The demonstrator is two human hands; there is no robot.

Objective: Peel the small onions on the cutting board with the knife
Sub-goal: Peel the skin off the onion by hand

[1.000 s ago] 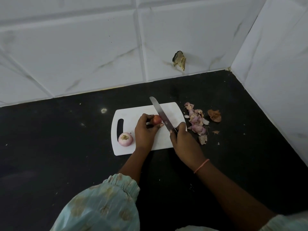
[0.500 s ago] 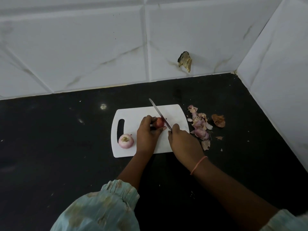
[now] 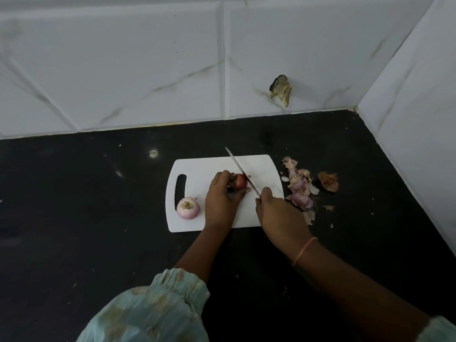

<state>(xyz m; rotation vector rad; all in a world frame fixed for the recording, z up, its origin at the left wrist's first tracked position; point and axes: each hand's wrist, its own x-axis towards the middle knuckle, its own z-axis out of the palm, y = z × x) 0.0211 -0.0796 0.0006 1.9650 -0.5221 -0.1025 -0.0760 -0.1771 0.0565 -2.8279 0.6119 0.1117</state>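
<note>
a person's two bare forearms, the left arm in a pale blue-green gathered sleeve (image 3: 158, 307) with faded tan blotches and a ruffled cuff, the right wrist wearing a thin orange-pink thread band (image 3: 304, 250).

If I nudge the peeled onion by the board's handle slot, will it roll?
Probably not at first: the peeled onion seems to rest steadily, its trimmed end up. It looks round, so a firm push could roll it. Its bare skin may be slippery.

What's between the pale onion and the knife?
In the head view, the left hand lies between them, holding a small red onion that the knife cuts; the pale onion sits apart on the board.
</note>
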